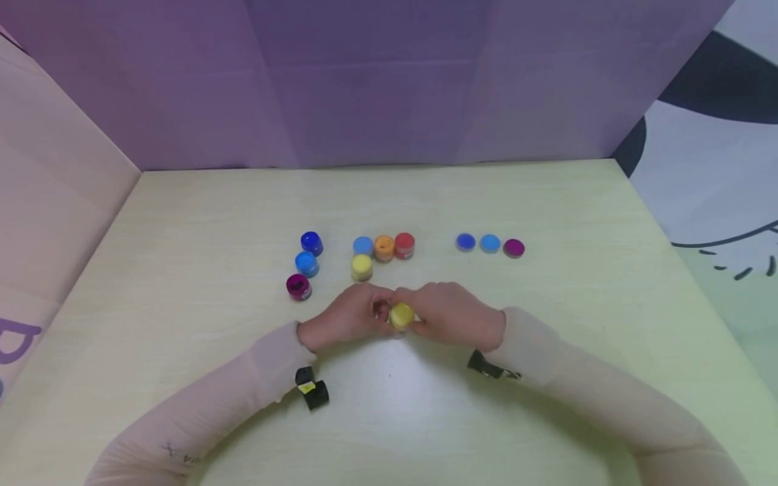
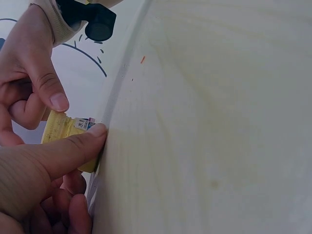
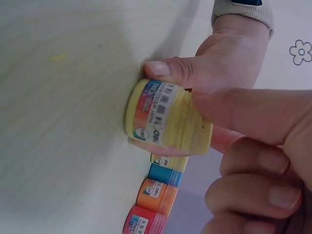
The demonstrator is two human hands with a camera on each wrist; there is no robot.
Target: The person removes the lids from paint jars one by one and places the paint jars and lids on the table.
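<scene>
A small yellow paint jar (image 1: 401,315) is held between both hands just above the pale wooden table (image 1: 547,223), near its middle. My left hand (image 1: 381,309) grips the jar's labelled body (image 3: 153,117), with the thumb (image 3: 168,69) on top and a finger below. My right hand (image 1: 421,316) pinches the ridged yellow lid (image 3: 197,134), which sits on the jar. In the left wrist view the jar (image 2: 61,127) shows between my left thumb (image 2: 73,151) and the right hand's fingers (image 2: 48,92).
Behind the hands stand lidded blue (image 1: 362,246), orange (image 1: 383,248), red (image 1: 404,246) and yellow (image 1: 361,267) jars. To the left are dark blue (image 1: 311,243), light blue (image 1: 306,263) and magenta (image 1: 298,287) jars. Three loose lids (image 1: 489,243) lie to the right. Purple boards wall the back and left.
</scene>
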